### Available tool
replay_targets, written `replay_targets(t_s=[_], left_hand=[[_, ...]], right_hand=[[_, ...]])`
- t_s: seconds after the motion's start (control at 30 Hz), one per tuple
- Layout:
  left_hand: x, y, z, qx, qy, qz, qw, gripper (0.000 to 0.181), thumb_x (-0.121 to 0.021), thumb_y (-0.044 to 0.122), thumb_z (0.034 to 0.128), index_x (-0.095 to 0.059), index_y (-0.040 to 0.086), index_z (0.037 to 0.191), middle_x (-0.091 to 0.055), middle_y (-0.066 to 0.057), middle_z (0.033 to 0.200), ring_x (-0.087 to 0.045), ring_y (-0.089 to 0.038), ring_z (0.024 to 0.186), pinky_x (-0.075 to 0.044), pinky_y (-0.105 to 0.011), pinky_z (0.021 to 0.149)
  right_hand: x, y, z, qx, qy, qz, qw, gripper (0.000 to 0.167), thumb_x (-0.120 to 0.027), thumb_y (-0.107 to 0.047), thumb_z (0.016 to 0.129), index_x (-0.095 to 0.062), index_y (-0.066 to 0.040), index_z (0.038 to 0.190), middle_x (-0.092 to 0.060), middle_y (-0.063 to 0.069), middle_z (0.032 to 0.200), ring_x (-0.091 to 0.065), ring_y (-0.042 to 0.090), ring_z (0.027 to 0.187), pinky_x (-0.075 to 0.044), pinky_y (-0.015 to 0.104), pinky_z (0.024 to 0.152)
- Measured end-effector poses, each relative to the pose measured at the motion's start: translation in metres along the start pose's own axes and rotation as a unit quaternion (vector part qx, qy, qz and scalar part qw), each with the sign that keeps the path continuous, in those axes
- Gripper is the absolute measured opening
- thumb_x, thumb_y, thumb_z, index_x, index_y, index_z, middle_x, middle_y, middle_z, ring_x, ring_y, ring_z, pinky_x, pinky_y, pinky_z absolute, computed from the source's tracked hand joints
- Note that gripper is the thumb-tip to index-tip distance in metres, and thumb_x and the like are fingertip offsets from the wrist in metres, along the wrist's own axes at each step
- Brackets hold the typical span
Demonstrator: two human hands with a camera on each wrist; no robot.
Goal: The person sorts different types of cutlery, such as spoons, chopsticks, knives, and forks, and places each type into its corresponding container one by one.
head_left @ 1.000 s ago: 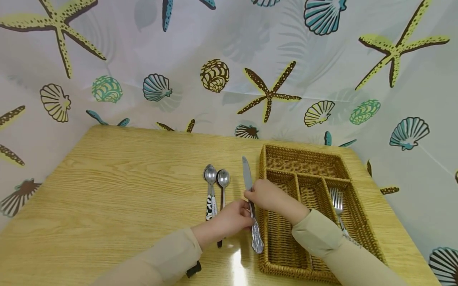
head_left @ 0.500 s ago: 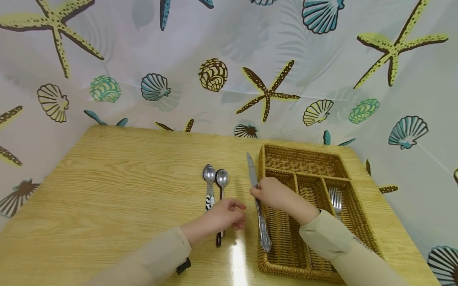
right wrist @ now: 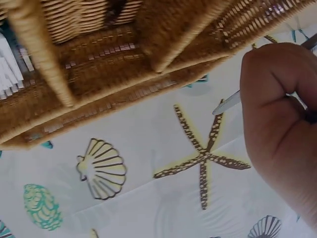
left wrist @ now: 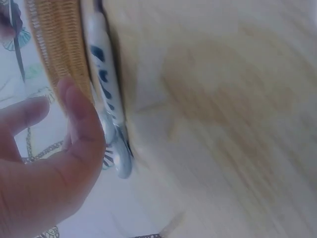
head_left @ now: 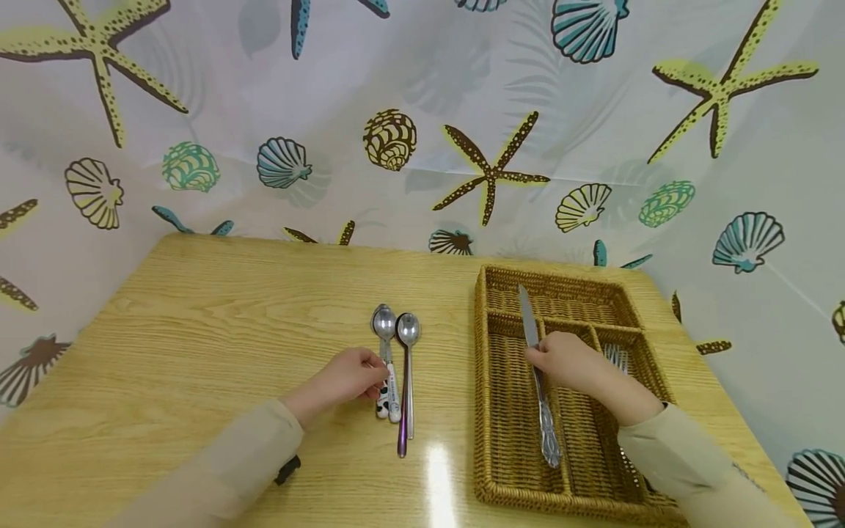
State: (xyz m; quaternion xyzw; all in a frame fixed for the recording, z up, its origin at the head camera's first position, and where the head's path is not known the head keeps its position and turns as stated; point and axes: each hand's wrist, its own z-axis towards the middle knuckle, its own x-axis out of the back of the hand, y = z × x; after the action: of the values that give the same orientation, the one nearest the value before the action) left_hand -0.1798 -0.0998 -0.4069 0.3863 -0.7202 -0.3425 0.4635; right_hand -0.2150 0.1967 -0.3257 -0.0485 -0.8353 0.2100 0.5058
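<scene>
On my feed: wicker tray (head_left: 485, 433); L hand (head_left: 348, 378) loosely curled, empty; R hand (head_left: 573, 361) pinching the knife (head_left: 547, 429) above the front-left slot (head_left: 511, 440), tip over the rear slot (head_left: 574, 299). Knife: stiff metal, prob. light-ish, maybe slick; I'd hold approx. where blade meets handle. Spoons (head_left: 408, 330) nr L hand

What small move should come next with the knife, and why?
I'd probably have the right hand draw the knife slightly toward the person before lowering it. In the head view, its handle lies over the left long compartment of the wicker tray, but its blade tip shows beyond the crosswise divider, so lowered straight down it might catch there.
</scene>
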Motion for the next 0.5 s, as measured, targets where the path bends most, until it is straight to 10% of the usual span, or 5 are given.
replay_targets(t_s=[0.5], left_hand=[[0.003, -0.008, 0.005, 0.009, 0.026, 0.073, 0.9970, 0.015, -0.060, 0.013, 0.0846, -0.059, -0.001, 0.090, -0.062, -0.009, 0.075, -0.058, -0.014, 0.064, -0.043, -0.022, 0.057]], right_hand=[[-0.008, 0.041, -0.010, -0.039, 0.013, -0.039, 0.9984, 0.046, -0.043, -0.023, 0.098, -0.030, -0.018, 0.053, -0.023, -0.007, 0.047, -0.020, 0.007, 0.043, -0.029, 0.025, 0.049]])
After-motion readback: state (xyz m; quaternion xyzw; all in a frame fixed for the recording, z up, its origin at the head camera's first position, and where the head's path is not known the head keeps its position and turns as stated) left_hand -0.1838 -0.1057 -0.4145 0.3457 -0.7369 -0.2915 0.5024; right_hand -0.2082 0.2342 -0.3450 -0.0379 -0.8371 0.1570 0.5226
